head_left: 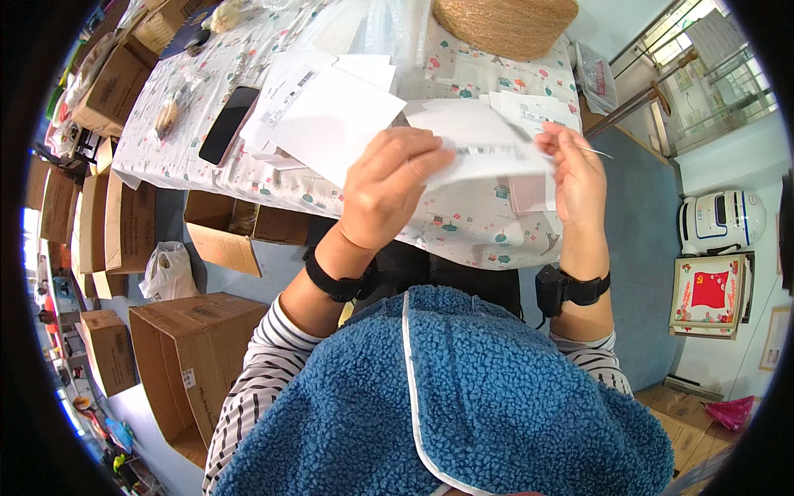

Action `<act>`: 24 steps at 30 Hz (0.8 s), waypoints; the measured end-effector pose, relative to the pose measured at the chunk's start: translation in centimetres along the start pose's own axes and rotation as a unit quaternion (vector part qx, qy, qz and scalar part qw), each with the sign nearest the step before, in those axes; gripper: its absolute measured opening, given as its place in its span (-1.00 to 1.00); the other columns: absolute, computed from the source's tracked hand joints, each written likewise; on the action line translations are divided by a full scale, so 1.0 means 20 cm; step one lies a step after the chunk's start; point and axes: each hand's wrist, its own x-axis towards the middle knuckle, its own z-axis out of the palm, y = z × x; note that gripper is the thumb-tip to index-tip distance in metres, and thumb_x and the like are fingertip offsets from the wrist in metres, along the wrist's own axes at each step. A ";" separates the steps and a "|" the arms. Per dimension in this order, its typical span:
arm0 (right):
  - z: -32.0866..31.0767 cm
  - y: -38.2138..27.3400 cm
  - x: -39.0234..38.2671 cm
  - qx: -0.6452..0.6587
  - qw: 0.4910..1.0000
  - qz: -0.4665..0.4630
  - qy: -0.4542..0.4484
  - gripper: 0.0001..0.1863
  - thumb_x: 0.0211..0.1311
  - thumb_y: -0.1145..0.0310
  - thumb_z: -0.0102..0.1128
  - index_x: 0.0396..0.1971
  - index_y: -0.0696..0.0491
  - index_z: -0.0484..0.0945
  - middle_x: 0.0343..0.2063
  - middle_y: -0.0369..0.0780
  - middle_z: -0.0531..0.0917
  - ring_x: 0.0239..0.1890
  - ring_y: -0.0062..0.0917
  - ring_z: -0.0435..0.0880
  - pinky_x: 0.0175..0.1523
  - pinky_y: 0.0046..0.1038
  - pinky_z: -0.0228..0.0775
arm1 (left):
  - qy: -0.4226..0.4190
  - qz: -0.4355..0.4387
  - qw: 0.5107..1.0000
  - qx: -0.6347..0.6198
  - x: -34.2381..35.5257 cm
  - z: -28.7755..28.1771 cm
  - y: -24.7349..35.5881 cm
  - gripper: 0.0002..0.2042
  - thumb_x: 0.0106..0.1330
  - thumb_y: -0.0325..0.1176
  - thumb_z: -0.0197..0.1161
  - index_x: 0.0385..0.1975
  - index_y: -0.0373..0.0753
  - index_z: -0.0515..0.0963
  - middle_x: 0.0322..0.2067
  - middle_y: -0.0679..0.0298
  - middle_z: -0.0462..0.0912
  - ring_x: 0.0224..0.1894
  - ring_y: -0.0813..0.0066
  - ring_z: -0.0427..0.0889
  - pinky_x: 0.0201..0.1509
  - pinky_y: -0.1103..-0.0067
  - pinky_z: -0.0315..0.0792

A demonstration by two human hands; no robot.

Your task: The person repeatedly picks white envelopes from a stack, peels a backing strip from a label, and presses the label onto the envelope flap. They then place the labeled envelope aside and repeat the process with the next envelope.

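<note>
Between my hands, above the table's near edge, is a white sheet of paper with a dark printed strip, blurred by motion. My left hand is closed on its left end, fingers curled. At the other end, my right hand pinches the sheet between thumb and fingers. A thin, pale, needle-like piece sticks out to the right from the right hand's fingers; its other end is hidden. Left of my hands lies a pile of white sheets. More papers lie behind the right hand, and a pinkish sheet shows below the held one.
A black phone lies on the patterned tablecloth. Clear plastic sleeves and a woven straw-coloured piece are at the back. Cardboard boxes stand on the floor at left, with a white plastic bag.
</note>
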 end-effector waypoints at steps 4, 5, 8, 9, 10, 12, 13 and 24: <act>-0.02 0.05 0.00 0.118 0.986 0.107 -0.038 -0.68 0.54 0.32 -0.02 0.00 0.27 0.55 -0.13 -0.09 0.68 -0.03 -0.37 0.67 0.17 -0.39 0.45 | -0.048 -0.018 0.998 -0.038 -0.10 0.09 0.02 -0.63 -0.14 -0.68 0.29 -0.25 -0.28 0.70 -0.16 0.14 0.64 -0.05 0.13 0.64 -0.04 0.36 0.59; -0.02 0.06 0.00 0.103 0.990 0.086 -0.048 -0.65 0.53 0.32 -0.03 0.04 0.31 0.51 -0.07 -0.06 0.65 0.06 -0.34 0.63 0.25 -0.36 0.40 | -0.059 -0.029 0.996 -0.056 -0.11 0.10 0.02 -0.60 -0.15 -0.76 0.24 -0.25 -0.28 0.71 -0.03 0.07 0.59 0.10 0.03 0.58 0.09 0.31 0.55; 0.00 0.09 0.01 0.064 0.998 0.014 -0.015 -0.66 0.55 0.32 -0.04 0.03 0.29 0.53 -0.08 -0.08 0.66 0.04 -0.38 0.63 0.23 -0.38 0.41 | -0.077 -0.115 0.986 -0.095 -0.12 0.13 0.00 -0.57 -0.02 -0.69 0.23 -0.09 -0.25 0.68 0.20 -0.01 0.43 0.29 -0.04 0.42 0.31 0.27 0.38; 0.01 0.10 0.02 0.042 0.999 -0.019 0.004 -0.68 0.55 0.34 -0.05 0.00 0.28 0.55 -0.11 -0.10 0.67 0.02 -0.41 0.64 0.21 -0.40 0.42 | -0.081 -0.179 0.966 -0.166 -0.12 0.13 0.01 -0.57 0.06 -0.63 0.23 -0.01 -0.24 0.64 0.27 -0.02 0.34 0.34 -0.01 0.34 0.36 0.27 0.31; 0.02 0.10 0.02 0.019 0.998 -0.054 0.024 -0.70 0.55 0.35 -0.05 -0.02 0.26 0.56 -0.14 -0.12 0.68 -0.01 -0.44 0.64 0.19 -0.43 0.43 | -0.084 -0.232 0.940 -0.234 -0.11 0.13 0.01 -0.57 0.14 -0.57 0.22 0.08 -0.23 0.59 0.34 -0.03 0.25 0.39 0.01 0.27 0.41 0.27 0.23; 0.03 0.10 0.03 -0.042 0.991 -0.116 0.056 -0.71 0.56 0.37 -0.08 -0.05 0.24 0.59 -0.18 -0.16 0.70 -0.04 -0.49 0.64 0.16 -0.47 0.43 | -0.072 -0.328 0.862 -0.379 -0.10 0.14 0.01 -0.53 0.27 -0.44 0.22 0.23 -0.21 0.48 0.43 -0.02 0.11 0.45 0.06 0.18 0.47 0.28 0.12; 0.04 0.10 0.03 -0.080 0.984 -0.144 0.067 -0.71 0.56 0.38 -0.09 -0.07 0.23 0.59 -0.19 -0.18 0.70 -0.05 -0.52 0.64 0.15 -0.48 0.43 | -0.057 -0.370 0.809 -0.453 -0.08 0.16 0.00 -0.50 0.32 -0.36 0.21 0.29 -0.20 0.41 0.45 0.00 0.06 0.46 0.10 0.16 0.49 0.28 0.08; 0.09 0.06 0.04 -0.275 0.912 -0.304 -0.024 -0.75 0.51 0.46 -0.05 -0.09 0.21 0.63 -0.20 -0.24 0.65 -0.12 -0.58 0.61 0.11 -0.54 0.40 | -0.042 -0.482 0.689 -0.540 -0.04 0.29 -0.15 -0.22 0.26 -0.67 0.26 0.46 -0.47 -0.02 0.16 0.02 0.53 0.17 0.38 0.54 0.25 0.55 0.42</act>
